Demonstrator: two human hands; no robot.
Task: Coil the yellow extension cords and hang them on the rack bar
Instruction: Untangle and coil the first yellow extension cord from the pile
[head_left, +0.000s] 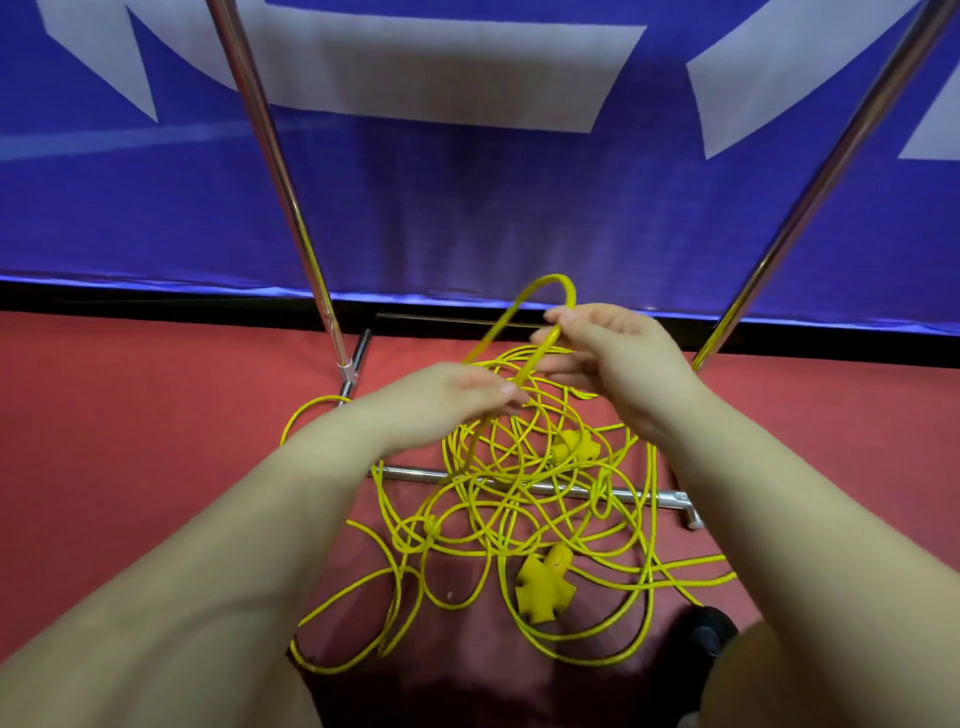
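Both forearms reach over the tangled cords (519, 499) on the red floor, right hand (613, 353) pinching a raised loop, left hand (447, 395) gripping the strand below; best feed even loops, teasing slack free gently.

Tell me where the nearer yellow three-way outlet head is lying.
In the head view, the outlet head lies on the red floor, right of centre, among the tangled cords just in front of the rack's low metal bar.

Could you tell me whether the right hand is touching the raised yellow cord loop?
Touching: the head view shows the right hand pinching the raised yellow cord loop.
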